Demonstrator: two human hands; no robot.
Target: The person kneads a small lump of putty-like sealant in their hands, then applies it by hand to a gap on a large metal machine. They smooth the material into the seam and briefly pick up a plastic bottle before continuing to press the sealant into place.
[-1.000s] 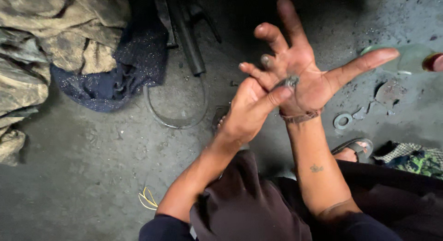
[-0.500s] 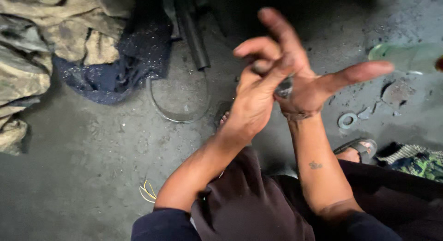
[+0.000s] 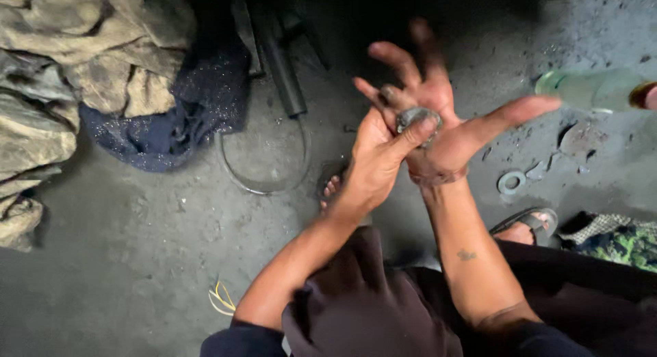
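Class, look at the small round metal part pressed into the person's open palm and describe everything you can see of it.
The small round metal part is grey and dull, ring- or disc-like, and looks grimy; finer detail is blurred. It lies against the palm of the right hand, which is open with fingers spread and dirty. The left hand wraps over it from below, its thumb pressed on the part's edge. It is held above the grey concrete floor, touching only the two hands.

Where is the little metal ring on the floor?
In the head view, the metal ring lies on the grey floor at right, just right of the right hand's wrist.
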